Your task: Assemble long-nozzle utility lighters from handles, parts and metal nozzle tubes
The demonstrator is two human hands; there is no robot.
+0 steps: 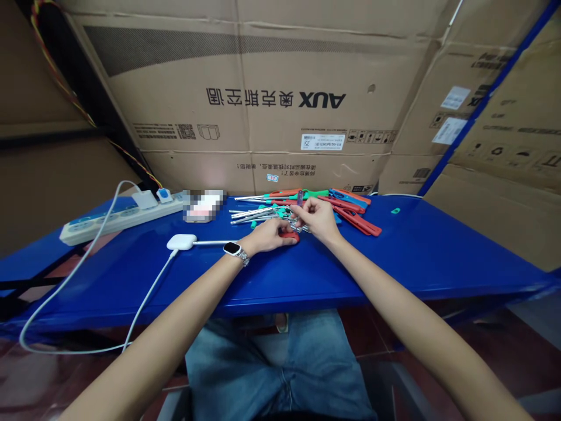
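My left hand (272,235), with a watch on the wrist, rests on the blue table (416,251) and is closed around a red long-nosed lighter (291,235). My right hand (318,217) is beside it, fingers pinched on a small purple piece (300,197) held upright at the lighter's metal end. Just behind both hands lies a pile of long lighters (307,204) with red, green, blue and teal handles and thin metal tubes pointing left.
A white power strip (105,219) lies at the table's left rear, with a white cable running to a small white case (182,241). A tiny teal part (395,211) lies to the right. Large cardboard boxes (263,99) wall the back and right.
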